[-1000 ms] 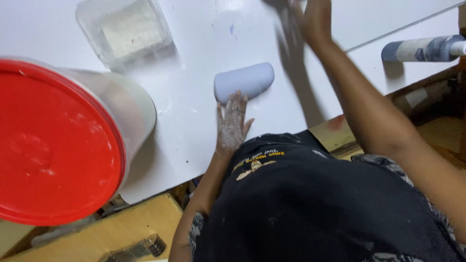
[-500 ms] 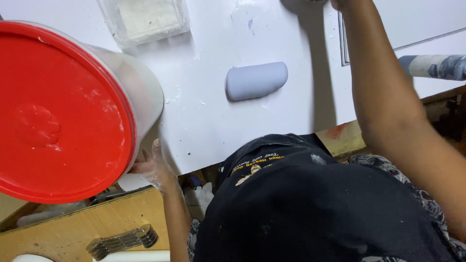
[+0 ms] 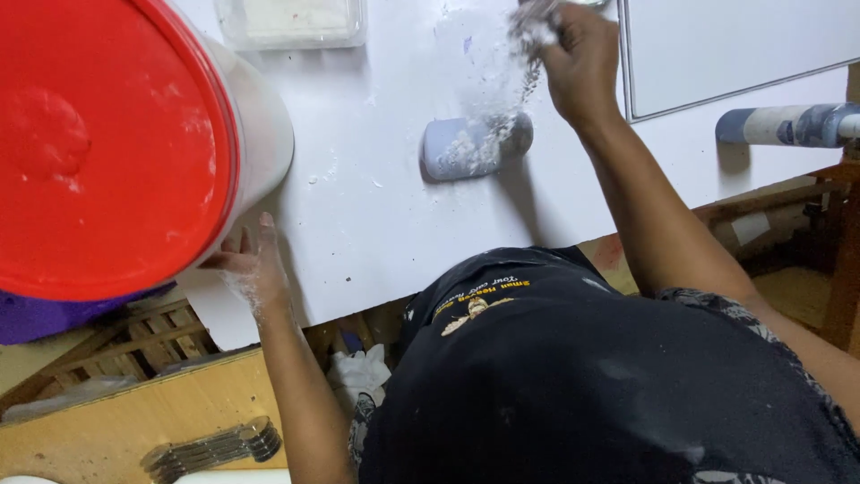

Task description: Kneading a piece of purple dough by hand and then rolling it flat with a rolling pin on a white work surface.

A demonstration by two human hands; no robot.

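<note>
Right hand: the right hand (image 3: 580,64), dusted white, hangs above the pale grey-blue rounded lump of clay-like material (image 3: 475,145); its fingers are bunched loosely around a pinch of white powder (image 3: 534,27), some of which falls in a streak onto the lump.
Lump: lies on its side on the white tabletop (image 3: 376,215), near the middle, already speckled with powder, probably to keep it from sticking.
Left hand: the left hand (image 3: 253,264) rests at the table's near edge, fingers spread flat against the lower wall of the large translucent plastic bucket with a red lid (image 3: 107,143), grasping nothing, seemingly steadying it.
Arm pose: right arm stretched forward, wrist bent down; left arm reaches up from below the table edge.
Around: a clear plastic tub of white powder (image 3: 291,20) at the far edge; a blue-and-white roller (image 3: 788,125) at right.
</note>
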